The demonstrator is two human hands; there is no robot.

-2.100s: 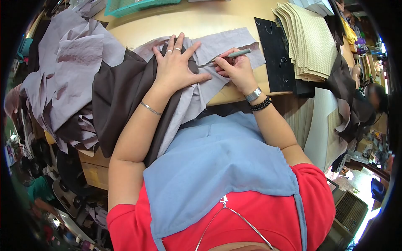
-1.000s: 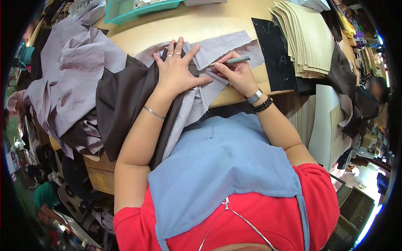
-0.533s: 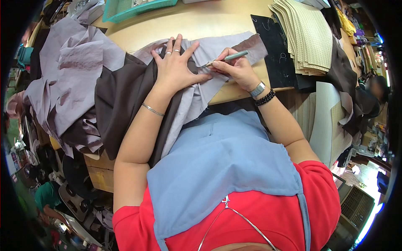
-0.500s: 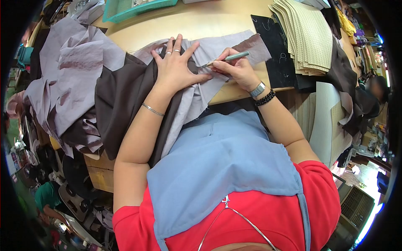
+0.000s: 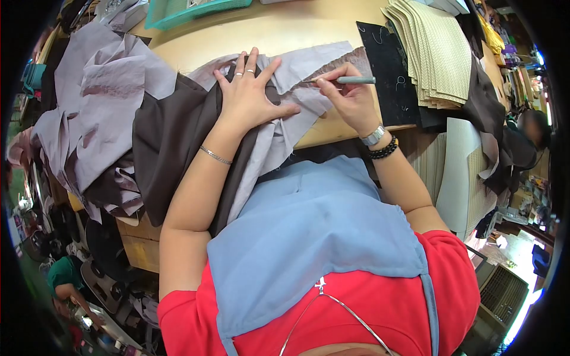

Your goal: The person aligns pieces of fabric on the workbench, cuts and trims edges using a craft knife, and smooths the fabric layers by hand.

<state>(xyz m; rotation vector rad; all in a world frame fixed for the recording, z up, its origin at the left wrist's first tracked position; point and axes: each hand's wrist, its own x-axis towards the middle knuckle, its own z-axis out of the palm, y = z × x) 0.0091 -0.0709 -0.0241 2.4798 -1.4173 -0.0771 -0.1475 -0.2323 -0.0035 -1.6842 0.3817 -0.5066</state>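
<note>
My left hand (image 5: 248,95) lies spread over dark brown cloth (image 5: 175,130), its thumb and fingertips reaching onto grey-mauve cloth (image 5: 297,62). Between the fingers of my right hand (image 5: 351,98) is a slim tool with a grey-green handle (image 5: 359,80). Its thin tip points left, over the mauve cloth beside a fold or slit; whether the tip touches the cloth cannot be made out. The brown cloth runs down past my left forearm, with a mauve layer along its edge.
Crumpled mauve cloth (image 5: 104,89) heaps at the left. A teal basket (image 5: 199,18) stands at the table's (image 5: 237,37) far side. Right of my hands lie a black sheet (image 5: 386,77) and stacked cream quilted sheets (image 5: 436,59). Co-workers show at both edges.
My right hand has moved right with the tool, whose handle now lies more level. The mauve cloth's right end has shifted and folded differently. My left hand stays almost in place.
</note>
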